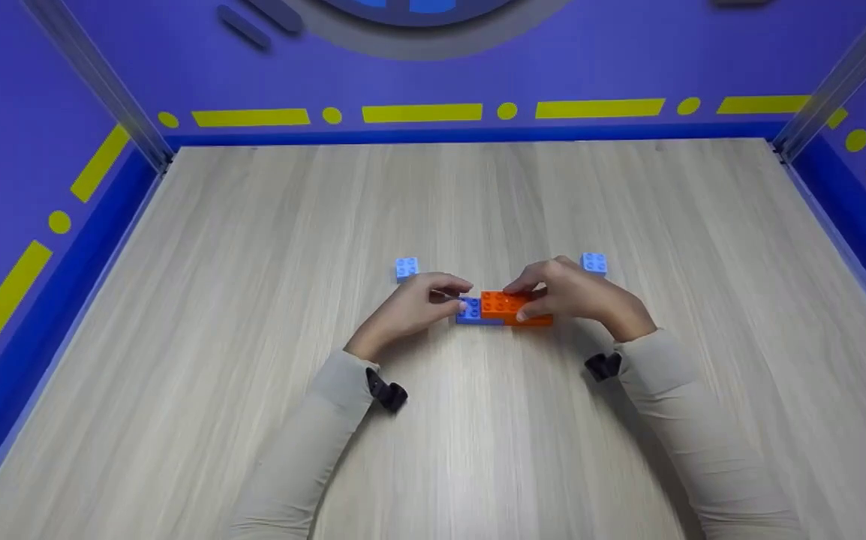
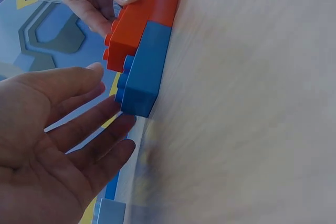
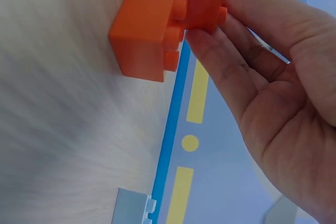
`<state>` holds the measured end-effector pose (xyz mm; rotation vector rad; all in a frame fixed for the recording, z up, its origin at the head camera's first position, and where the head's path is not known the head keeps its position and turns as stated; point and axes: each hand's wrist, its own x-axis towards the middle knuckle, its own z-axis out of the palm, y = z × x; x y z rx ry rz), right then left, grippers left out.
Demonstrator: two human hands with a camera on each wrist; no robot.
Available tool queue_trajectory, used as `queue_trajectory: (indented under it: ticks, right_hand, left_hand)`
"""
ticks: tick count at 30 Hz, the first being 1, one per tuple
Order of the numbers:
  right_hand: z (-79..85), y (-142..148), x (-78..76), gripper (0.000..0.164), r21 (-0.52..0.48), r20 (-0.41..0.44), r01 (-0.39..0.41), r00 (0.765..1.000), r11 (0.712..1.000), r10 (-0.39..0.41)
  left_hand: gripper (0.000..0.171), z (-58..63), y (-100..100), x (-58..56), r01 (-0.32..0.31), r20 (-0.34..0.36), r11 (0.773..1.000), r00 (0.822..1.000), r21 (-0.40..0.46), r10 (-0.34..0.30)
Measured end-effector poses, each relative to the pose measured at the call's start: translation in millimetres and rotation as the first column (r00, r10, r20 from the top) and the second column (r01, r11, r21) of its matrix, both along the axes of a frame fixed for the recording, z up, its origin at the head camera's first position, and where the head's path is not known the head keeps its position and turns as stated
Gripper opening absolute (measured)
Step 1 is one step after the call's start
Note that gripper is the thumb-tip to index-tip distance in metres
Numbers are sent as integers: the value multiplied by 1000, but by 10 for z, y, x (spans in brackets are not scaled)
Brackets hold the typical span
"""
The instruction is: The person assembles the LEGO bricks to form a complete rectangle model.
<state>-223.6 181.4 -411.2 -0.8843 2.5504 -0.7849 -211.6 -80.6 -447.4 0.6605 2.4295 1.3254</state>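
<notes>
On the table two bricks lie end to end, a blue brick on the left and a lower orange brick on the right. An upper orange brick sits across their join, studs up. My right hand pinches the upper orange brick between thumb and fingers at its right part. Beside the blue brick's left end is my left hand, its fingers loosely extended and spread in the left wrist view, fingertips close to the studs and end face. Nothing is gripped in it.
Behind the left hand stands a small light blue brick. Another small light blue brick is just behind the right hand. The wooden table is bounded by a blue back wall with yellow marks, and by side walls.
</notes>
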Motion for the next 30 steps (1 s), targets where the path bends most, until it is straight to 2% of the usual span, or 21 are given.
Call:
queue_trajectory:
  ticks: [8, 13, 16, 22, 30]
  right_hand:
    - [-4, 1, -10, 37, -20, 38, 10, 999, 1000, -10]
    - [-16, 8, -13, 37, -25, 45, 13, 999, 1000, -12]
    - [-16, 15, -10, 37, -26, 53, 20, 998, 999, -19]
    - [-25, 23, -4, 38, -39, 57, 22, 998, 999, -20]
    - [-28, 27, 1, 38, -47, 60, 22, 998, 999, -19]
  left_hand:
    - [35, 53, -103, -38, -8, -107, 1000, 994, -1, 7]
    - [35, 68, -174, -84, -25, -220, 998, 975, -50, 13]
    - [35, 70, -215, -109, -40, -256, 998, 966, -54, 25]
    - [37, 69, -311, -140, -90, -258, 993, 964, -79, 67]
    - [40, 105, -408, -175, -170, -229, 973, 964, -156, 132]
